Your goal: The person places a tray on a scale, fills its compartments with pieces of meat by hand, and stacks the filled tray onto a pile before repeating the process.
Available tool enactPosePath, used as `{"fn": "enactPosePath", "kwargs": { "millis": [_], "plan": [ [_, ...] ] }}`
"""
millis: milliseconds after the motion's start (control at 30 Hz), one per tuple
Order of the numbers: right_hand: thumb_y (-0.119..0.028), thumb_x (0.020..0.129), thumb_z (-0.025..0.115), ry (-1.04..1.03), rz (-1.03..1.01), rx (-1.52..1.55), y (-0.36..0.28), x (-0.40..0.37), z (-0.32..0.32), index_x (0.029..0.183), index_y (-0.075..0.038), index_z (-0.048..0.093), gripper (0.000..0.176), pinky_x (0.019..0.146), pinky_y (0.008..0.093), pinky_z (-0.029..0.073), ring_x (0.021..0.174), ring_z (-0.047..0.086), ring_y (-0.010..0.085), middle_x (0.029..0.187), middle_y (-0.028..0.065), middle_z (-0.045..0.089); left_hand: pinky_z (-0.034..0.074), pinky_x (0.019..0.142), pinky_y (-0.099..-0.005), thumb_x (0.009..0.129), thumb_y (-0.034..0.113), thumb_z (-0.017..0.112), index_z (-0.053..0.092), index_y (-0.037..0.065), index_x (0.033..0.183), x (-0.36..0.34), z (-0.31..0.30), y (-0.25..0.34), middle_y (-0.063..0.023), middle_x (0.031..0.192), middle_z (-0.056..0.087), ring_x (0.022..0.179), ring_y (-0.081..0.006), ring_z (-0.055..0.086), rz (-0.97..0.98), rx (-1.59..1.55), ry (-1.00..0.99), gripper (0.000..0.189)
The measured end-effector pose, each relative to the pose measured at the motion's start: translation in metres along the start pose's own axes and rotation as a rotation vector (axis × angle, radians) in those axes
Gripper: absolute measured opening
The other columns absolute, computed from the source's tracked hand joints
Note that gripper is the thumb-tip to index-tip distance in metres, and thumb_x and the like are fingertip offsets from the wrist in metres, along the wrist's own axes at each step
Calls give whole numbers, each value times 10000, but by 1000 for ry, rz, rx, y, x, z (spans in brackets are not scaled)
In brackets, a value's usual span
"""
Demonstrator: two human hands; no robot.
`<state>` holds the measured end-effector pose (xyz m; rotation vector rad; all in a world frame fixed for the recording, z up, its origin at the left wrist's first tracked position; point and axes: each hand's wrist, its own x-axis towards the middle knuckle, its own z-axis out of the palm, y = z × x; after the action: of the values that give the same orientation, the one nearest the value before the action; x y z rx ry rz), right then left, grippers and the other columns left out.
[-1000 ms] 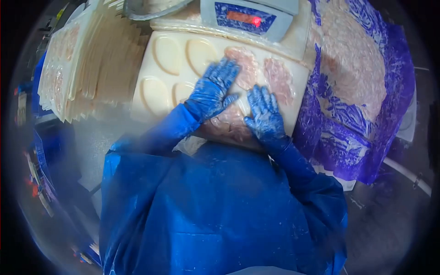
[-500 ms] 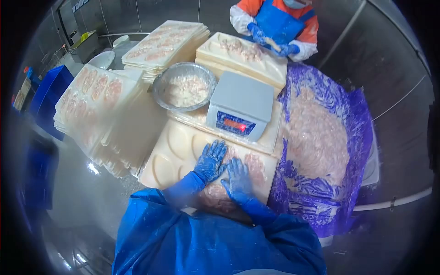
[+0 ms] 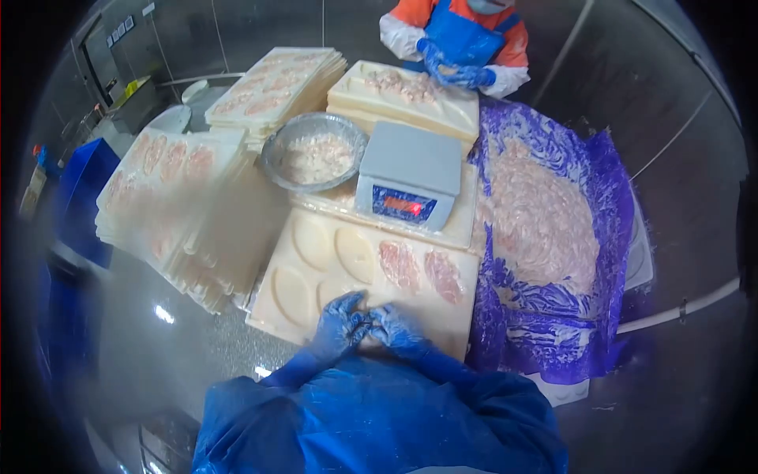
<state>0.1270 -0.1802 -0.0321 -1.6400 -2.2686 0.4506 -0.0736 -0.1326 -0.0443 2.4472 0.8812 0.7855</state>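
Observation:
A cream tray [image 3: 284, 257] with oval hollows lies in front of me. Two flat pieces of pale pink meat, a left one [image 3: 399, 265] and a right one [image 3: 444, 276], fill hollows in its far right part. My left hand [image 3: 339, 325], in a wet blue glove, hovers at the tray's near edge with its fingers curled inward. Close against it, my right hand [image 3: 397, 329] has its fingertips pressed together. Both hands' fingertips meet; whatever lies between them is hidden. The hollows to the left hold no meat.
Behind the tray stand a grey scale [image 3: 412, 162] with a red display and a metal bowl [image 3: 272, 170] of pale meat. Stacked filled trays [image 3: 229, 150] rise at left. Meat [image 3: 541, 213] lies on purple plastic sheeting [image 3: 620, 237] at right. A co-worker [image 3: 466, 43] handles meat opposite.
Both hands have drawn back from lying flat on the tray to its near edge, and their fingers have curled together. The two meat pieces are now uncovered. The co-worker's hands have come together.

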Motion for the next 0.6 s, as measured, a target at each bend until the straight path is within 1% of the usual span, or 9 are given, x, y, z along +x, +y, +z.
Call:
{"fn": "enactPosePath", "kwargs": {
  "millis": [33,67,167,200,233,333,367,500,600],
  "plan": [
    [-304,913,631,-57,127,26,2,6,11,1246,-135,625,373,874,469,504,984,632,343,1044,122,665,443,1021,-508,836,291,753,684,87,1108,-5,18,-18,-190,1345,585,1224,-402,537,-81,-57,34,347],
    [-294,903,636,-123,253,59,5,7,23,1226,-132,629,361,827,464,522,949,645,354,1018,127,665,443,1021,-508,836,291,753,684,87,1108,-3,10,-15,-190,1345,585,1224,-402,537,-70,-52,43,347],
    [-329,900,625,98,192,189,10,-1,29,1166,-125,637,335,785,459,536,930,657,358,1077,131,661,454,1007,-504,806,291,757,688,82,1072,4,-15,-9,-187,1289,610,1206,-393,547,-28,-31,62,345],
    [-350,903,617,181,219,285,-1,-7,19,1156,-125,637,339,795,460,534,941,657,356,1087,134,659,453,1005,-501,793,283,752,688,79,1060,1,-17,-14,-179,1275,615,1196,-388,551,79,43,-35,342],
    [-378,902,615,131,200,242,-17,-13,-9,1149,-131,638,351,800,471,529,979,654,356,1080,133,660,452,1002,-497,780,276,748,688,76,1048,-5,-17,-16,-171,1262,621,1186,-384,554,175,110,-135,340],
    [-261,896,652,-34,79,102,-33,-16,-7,1063,-108,631,227,813,458,493,949,633,339,1023,138,658,448,1000,-488,769,256,733,689,73,1045,-9,-19,-16,-144,1258,628,1167,-372,558,109,170,-183,334],
    [-263,896,647,19,35,159,-19,-18,18,1020,-111,647,196,801,463,483,953,621,338,997,131,650,448,1000,-488,769,256,733,689,73,1045,-13,-15,-15,-144,1258,628,1167,-372,558,111,153,-186,334],
    [-230,902,658,121,105,221,-22,-1,13,1014,-73,655,193,809,442,486,933,621,341,979,136,657,429,1011,-498,811,219,683,686,74,1089,-2,-16,-15,-135,1291,613,1196,-364,535,56,172,98,313],
    [-186,903,677,196,117,394,-13,11,8,1001,-60,655,161,819,416,490,890,617,333,937,137,661,432,1002,-509,793,209,717,671,47,1021,5,-18,-15,-138,1228,638,1197,-381,536,89,80,73,284]
  ]
}}
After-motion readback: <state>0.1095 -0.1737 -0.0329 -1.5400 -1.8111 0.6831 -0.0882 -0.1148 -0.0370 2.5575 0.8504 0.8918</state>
